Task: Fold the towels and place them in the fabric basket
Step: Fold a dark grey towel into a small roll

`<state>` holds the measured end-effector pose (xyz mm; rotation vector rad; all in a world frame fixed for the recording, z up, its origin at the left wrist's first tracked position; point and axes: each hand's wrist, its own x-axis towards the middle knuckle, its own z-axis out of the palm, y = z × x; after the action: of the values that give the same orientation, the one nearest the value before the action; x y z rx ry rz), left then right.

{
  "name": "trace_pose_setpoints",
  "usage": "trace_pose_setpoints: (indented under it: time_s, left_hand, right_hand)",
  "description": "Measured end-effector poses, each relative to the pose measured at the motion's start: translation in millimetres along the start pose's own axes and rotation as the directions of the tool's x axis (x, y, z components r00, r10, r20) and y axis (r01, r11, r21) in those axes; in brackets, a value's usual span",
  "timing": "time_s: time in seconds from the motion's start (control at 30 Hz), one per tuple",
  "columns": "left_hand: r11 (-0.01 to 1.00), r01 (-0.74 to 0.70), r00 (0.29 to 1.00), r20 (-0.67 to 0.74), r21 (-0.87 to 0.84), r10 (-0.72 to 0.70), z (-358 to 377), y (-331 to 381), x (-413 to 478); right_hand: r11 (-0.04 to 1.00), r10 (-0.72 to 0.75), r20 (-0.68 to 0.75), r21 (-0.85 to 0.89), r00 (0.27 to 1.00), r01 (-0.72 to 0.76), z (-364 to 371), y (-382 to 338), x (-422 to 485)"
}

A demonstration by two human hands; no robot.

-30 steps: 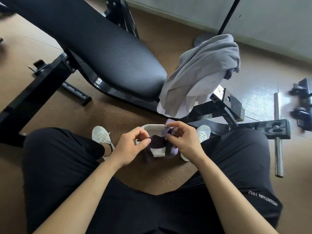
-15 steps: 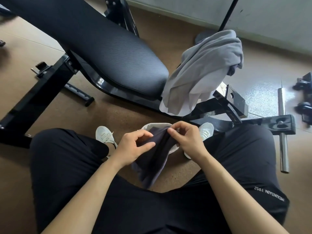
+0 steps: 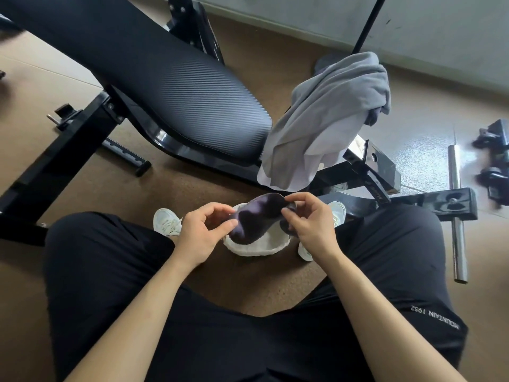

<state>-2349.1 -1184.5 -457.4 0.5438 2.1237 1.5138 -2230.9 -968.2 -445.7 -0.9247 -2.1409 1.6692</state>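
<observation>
Left grip (image 3: 202,232) and right grip (image 3: 308,224) each pinch an end of the dark towel (image 3: 256,219), which I see stretched between them just above the basket (image 3: 256,248) on the floor (image 3: 82,194). A gray towel (image 3: 327,119) drapes over the bench (image 3: 165,86).

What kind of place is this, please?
Probably a home gym or workout room: a padded weight bench, a chrome weight bar lying on the floor, and dark dumbbell-like pieces at the right edge.

Black weight bench (image 3: 192,106), steel bar (image 3: 460,249) (on the floor), white sneakers (image 3: 166,223)
</observation>
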Motion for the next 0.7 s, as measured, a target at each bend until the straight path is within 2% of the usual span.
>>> trace_pose_setpoints:
  time_s: [0.1,0.23,0.3,0.53,0.7]
  left_hand:
    - [0.997,-0.019,0.999,-0.041,-0.078,0.016,7,5,-1]
    - [0.99,-0.012,1.0,-0.012,-0.143,0.011,14,11,-3]
    - [0.984,0.006,1.0,0.0,-0.176,-0.006,14,12,-4]
    - [0.975,0.045,0.999,0.02,-0.216,-0.042,14,12,-8]
    - [0.969,0.024,0.999,0.041,-0.245,-0.014,18,11,-10]
  right_hand:
    - [0.999,-0.025,0.095,0.035,0.995,0.021,6,-1,-8]
    - [0.996,-0.01,0.304,0.087,0.953,-0.017,13,-4,-14]
    - [0.992,-0.022,0.347,0.12,0.938,-0.021,16,-6,-17]
    - [0.993,-0.087,0.312,0.104,0.946,0.058,27,-12,-26]
    - [0.943,-0.298,0.185,-0.094,0.936,0.319,34,-3,-28]
